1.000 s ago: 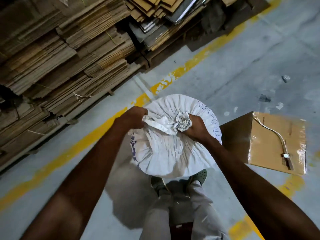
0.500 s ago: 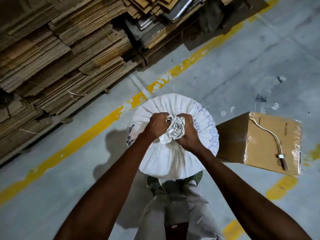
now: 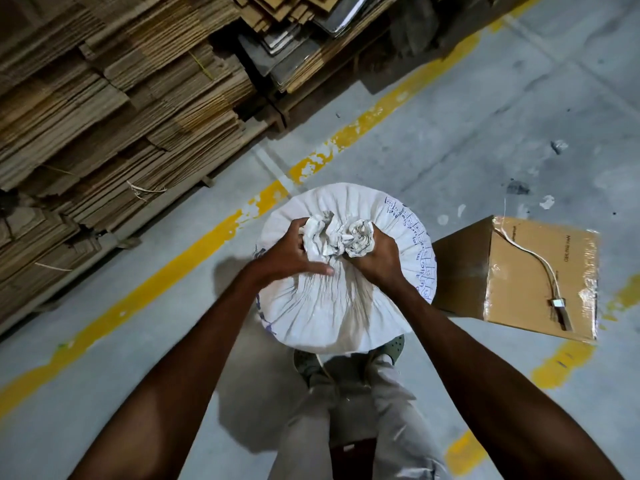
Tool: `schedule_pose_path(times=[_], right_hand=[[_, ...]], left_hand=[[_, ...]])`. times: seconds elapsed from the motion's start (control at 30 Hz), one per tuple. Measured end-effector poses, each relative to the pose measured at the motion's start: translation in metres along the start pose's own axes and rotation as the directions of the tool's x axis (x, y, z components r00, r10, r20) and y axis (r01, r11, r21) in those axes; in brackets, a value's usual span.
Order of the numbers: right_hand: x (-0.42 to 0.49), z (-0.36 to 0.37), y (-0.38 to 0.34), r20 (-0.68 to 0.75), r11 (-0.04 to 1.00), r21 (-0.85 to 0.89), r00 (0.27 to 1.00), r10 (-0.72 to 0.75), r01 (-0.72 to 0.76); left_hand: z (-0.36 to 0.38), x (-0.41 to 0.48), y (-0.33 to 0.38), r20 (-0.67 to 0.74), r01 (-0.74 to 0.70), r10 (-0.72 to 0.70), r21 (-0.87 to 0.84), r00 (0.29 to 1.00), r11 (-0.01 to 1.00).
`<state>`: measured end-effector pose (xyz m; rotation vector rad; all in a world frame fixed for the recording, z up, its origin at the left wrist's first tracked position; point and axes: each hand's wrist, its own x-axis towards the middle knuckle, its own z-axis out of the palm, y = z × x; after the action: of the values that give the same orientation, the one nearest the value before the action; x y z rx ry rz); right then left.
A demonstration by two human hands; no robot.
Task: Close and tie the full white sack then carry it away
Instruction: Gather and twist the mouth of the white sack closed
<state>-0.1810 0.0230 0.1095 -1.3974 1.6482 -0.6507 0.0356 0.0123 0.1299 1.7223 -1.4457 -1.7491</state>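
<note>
White woven plastic, crinkled and stiff-looking, throughout the head view. Had the white sack (image 3: pixel 346 306) standing upright on the grey concrete floor (image 3: pixel 467 133), directly under the grip, just ahead of the shoes (image 3: pixel 394 344). Clenched the left hand (image 3: pixel 287 254) round the left side of the gathered mouth (image 3: pixel 341 235), thumb laid out flat on the pleats below. Clamped the right hand (image 3: pixel 377 261) on the opposite side of the same bunch, hard against the cloth. Saw no cord or string round the neck; could not tell whether a knot was already formed inside the crumple.

Judged the tying unfinished. Feared a slick weave sliding through the fingers, letting the bunch spring open and spilling the load. Feared, too, a loose knot giving way on the lift under so full and heavy-looking a bulge. Noted a trip hazard close beside the grip on the right: a taped brown cardboard box (image 3: pixel 540 271), square-edged, tilted, with a pale cord (image 3: pixel 530 258) lying across its top.

Noted fine pleats fanning out from the grip over a taut, round dome, blue print curving along the right rim. Beyond the grip, a chipped yellow line (image 3: pixel 194 251); further left, flattened cardboard stacks (image 3: pixel 104 116), ragged and layered.
</note>
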Motion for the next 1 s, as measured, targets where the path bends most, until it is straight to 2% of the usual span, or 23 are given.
schedule_pose_path(times=[0.1, 0.13, 0.2, 0.23, 0.3, 0.37, 0.43, 0.5, 0.57, 0.63, 0.73, 0.83, 0.9, 1.0], right_hand=[[-0.004, 0.011, 0.000, 0.084, 0.998, -0.037, 0.996, -0.038, 0.041], [-0.006, 0.011, 0.000, 0.104, 0.997, -0.052, 0.993, -0.052, 0.058], [-0.007, 0.006, 0.005, 0.118, 0.995, -0.053, 0.990, -0.075, 0.082], [-0.007, 0.001, 0.007, 0.105, 0.995, -0.055, 0.991, -0.076, 0.083], [-0.006, -0.009, 0.007, 0.089, 0.995, -0.064, 0.993, -0.074, 0.080], [-0.006, -0.012, 0.007, 0.116, 0.992, -0.042, 0.987, -0.114, 0.119], [-0.006, -0.013, 0.005, 0.130, 0.989, -0.031, 0.982, -0.136, 0.141], [-0.005, -0.010, 0.002, 0.136, 0.991, -0.033, 0.983, -0.124, 0.130], [-0.004, -0.005, 0.000, 0.130, 0.991, -0.026, 0.983, -0.127, 0.132], [-0.004, 0.003, 0.000, 0.081, 0.990, 0.018, 0.987, -0.138, 0.137], [-0.002, 0.017, 0.007, 0.045, 0.973, 0.188, 0.988, -0.148, 0.137], [0.007, 0.023, 0.008, 0.135, 0.970, 0.232, 0.986, -0.099, 0.066], [0.009, 0.025, 0.008, 0.175, 0.983, 0.182, 0.984, -0.034, 0.001], [0.006, 0.023, 0.006, 0.150, 0.991, 0.094, 0.986, 0.079, -0.094]], left_hand=[[0.014, 0.001, -0.002, -0.146, -0.100, 0.143, 0.268, 0.979, 0.958], [0.009, 0.005, 0.000, -0.223, -0.130, 0.214, 0.338, 0.951, 0.932], [-0.012, 0.017, 0.001, -0.368, -0.193, 0.377, 0.448, 0.850, 0.873], [-0.022, 0.023, -0.001, -0.427, -0.212, 0.423, 0.458, 0.799, 0.863], [-0.033, 0.029, 0.003, -0.454, -0.244, 0.427, 0.408, 0.782, 0.880], [-0.030, 0.032, 0.010, -0.398, -0.282, 0.466, 0.439, 0.790, 0.853], [-0.025, 0.035, 0.022, -0.230, -0.376, 0.604, 0.603, 0.763, 0.704], [-0.018, 0.038, 0.036, -0.014, -0.465, 0.669, 0.707, 0.743, 0.532], [-0.007, 0.041, 0.046, 0.099, -0.504, 0.652, 0.724, 0.752, 0.471], [0.008, 0.043, 0.046, 0.067, -0.516, 0.626, 0.638, 0.777, 0.572], [0.019, 0.046, 0.036, -0.119, -0.447, 0.539, 0.428, 0.834, 0.785], [0.024, 0.043, 0.036, -0.209, -0.388, 0.471, 0.339, 0.857, 0.857], [0.027, 0.040, 0.035, -0.245, -0.345, 0.410, 0.267, 0.878, 0.900], [0.020, 0.036, 0.031, -0.171, -0.236, 0.247, 0.084, 0.954, 0.968]])
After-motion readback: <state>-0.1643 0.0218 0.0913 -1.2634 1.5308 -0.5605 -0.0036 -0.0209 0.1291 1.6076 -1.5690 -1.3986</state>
